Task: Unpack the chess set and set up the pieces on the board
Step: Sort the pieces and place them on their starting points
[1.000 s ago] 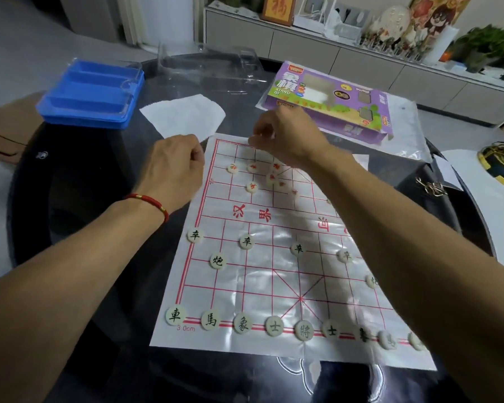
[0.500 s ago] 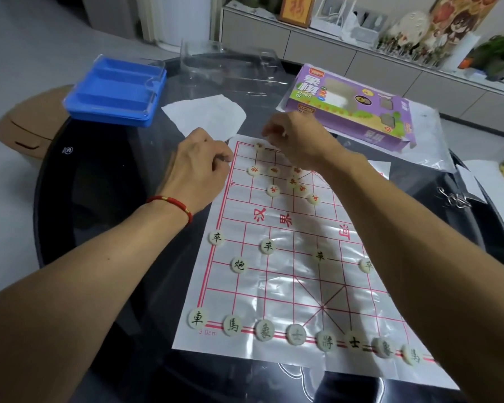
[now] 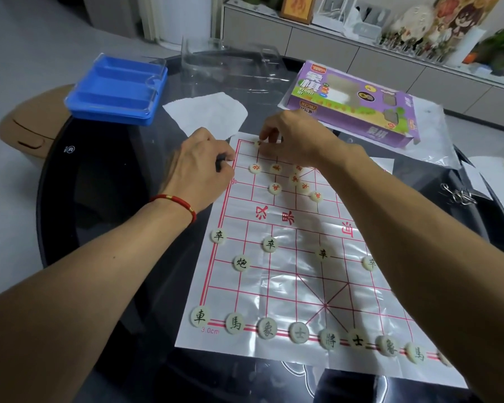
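A plastic chess board sheet (image 3: 297,274) with a red grid lies on the dark round table. Black-lettered round pieces (image 3: 298,332) line its near edge, with more in the rows above. Several red-lettered pieces (image 3: 275,188) sit loose near the far end. My right hand (image 3: 297,138) reaches over the far edge and pinches a red piece (image 3: 257,143) on the far left corner region. My left hand (image 3: 200,167) rests curled at the board's far left edge, fingers closed; I cannot tell whether it holds anything.
A blue tray with a clear lid (image 3: 117,88) sits at the far left. A clear plastic insert (image 3: 230,62) and white paper (image 3: 207,113) lie behind the board. The purple game box (image 3: 352,103) on a plastic bag stands at the far right. Metal clips (image 3: 457,194) lie right.
The right hand has lowered a red piece onto the board's far left row. The left hand has shifted slightly toward the board's edge. The camera has moved closer.
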{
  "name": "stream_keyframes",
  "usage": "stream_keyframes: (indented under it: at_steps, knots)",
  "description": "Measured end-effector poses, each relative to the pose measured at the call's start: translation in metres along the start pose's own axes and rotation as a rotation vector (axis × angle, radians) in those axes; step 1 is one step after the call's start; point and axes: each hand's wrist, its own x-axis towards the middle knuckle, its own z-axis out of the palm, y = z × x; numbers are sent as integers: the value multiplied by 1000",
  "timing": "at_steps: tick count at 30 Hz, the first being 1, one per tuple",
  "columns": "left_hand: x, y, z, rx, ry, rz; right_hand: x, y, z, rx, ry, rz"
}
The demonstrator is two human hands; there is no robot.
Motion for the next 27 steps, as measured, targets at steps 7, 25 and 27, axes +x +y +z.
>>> stream_keyframes:
  at_steps: [7, 25, 27]
  knots:
    - [1, -1, 1, 2, -14, -9, -28, 3, -20, -7, 3, -66]
    - [1, -2, 6, 20, 12, -1, 10, -35, -22, 24, 16, -96]
    - [1, -2, 7, 14, 13, -2, 19, -37, -17, 0, 0, -98]
